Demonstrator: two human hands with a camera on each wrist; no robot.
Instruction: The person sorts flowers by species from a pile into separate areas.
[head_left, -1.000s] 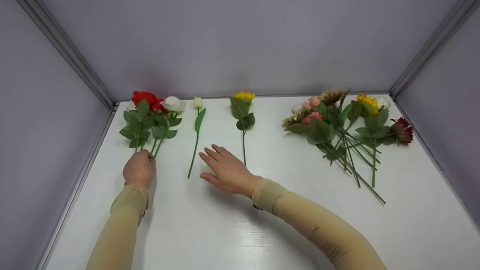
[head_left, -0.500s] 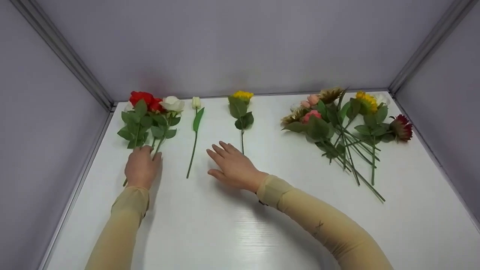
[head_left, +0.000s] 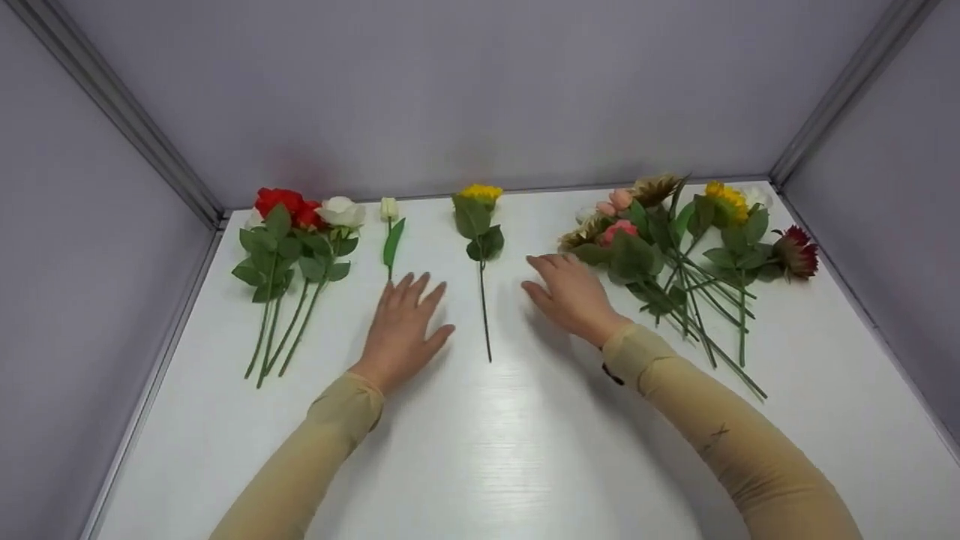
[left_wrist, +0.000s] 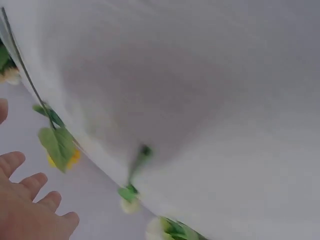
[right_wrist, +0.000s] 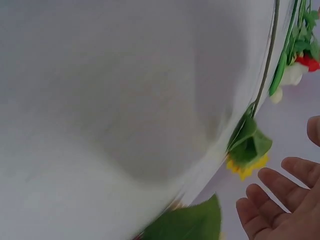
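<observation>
My left hand (head_left: 401, 334), fingers spread, is over the lower stem of a white tulip (head_left: 388, 208) and hides that part. To its right lies a single sunflower (head_left: 480, 193) with a long stem pointing toward me. My right hand (head_left: 574, 296) has its fingers extended, between the sunflower and the mixed flower pile (head_left: 637, 259); its fingertips are close to the pile's left leaves. Neither hand holds anything. On the far left, red roses (head_left: 281, 202) and a white rose (head_left: 341, 212) lie side by side, stems toward me. The left wrist view shows loose fingers (left_wrist: 32, 185) near the sunflower (left_wrist: 65, 152).
The pile at right mixes pink, brown and yellow blooms with crossed stems, and a dark red flower (head_left: 796, 253) at its right edge. Grey panels (head_left: 480, 90) enclose the white table (head_left: 450, 465) at the back and sides.
My left hand has let go of the rose stems and moved right to the tulip. My right hand has shifted right from beside the sunflower stem toward the mixed pile, uncovering the stem.
</observation>
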